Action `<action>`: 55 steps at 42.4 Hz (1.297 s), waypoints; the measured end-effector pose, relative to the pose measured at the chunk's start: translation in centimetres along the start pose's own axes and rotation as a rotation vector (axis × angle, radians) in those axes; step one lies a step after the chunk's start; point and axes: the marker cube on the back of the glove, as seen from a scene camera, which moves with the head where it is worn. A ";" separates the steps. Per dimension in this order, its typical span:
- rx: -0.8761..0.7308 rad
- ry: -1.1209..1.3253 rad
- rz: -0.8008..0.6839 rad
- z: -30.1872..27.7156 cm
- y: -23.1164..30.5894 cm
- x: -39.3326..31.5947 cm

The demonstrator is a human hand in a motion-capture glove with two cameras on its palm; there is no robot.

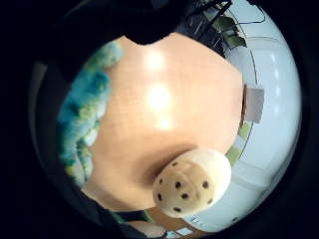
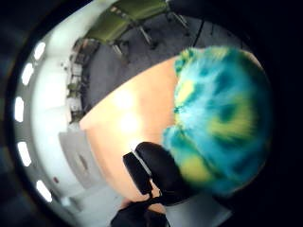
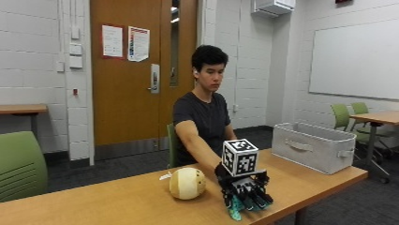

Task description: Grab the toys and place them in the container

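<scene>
A fuzzy blue-and-green toy (image 3: 235, 213) is gripped near the front edge of the desk (image 3: 112, 201) by the gloved right hand (image 3: 246, 192), its fingers (image 3: 252, 200) curled down over it. A round cream spotted toy (image 3: 187, 183) is seen just beside, and a grey container (image 3: 314, 146) well apart at the desk's far end.

The outside view looks from across the table (image 3: 124, 199), level with its top and facing the seated person, and takes in the grey container (image 3: 314, 146) at the far end. Both palm views look out from the gloved right hand (image 3: 245, 192), close above the tabletop. The thumb side one is almost against the blue-green furry toy (image 2: 222, 118); the little finger side one faces the cream spotted toy (image 1: 192, 183). All three share the tabletop and the furry toy
</scene>
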 end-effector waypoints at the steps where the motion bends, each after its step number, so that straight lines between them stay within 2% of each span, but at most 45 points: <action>1: -0.003 -0.002 0.001 0.5 -0.1 0.1; 15: 0.073 -0.057 -0.040 1.9 0.3 0.0; 24: 0.180 0.098 -0.073 1.4 2.0 -1.5; 31: 0.205 0.206 -0.095 0.2 2.7 -2.4; 42: 0.182 0.149 -0.108 -4.3 5.0 -5.5; 55: 0.272 0.085 -0.229 -14.8 10.5 -16.4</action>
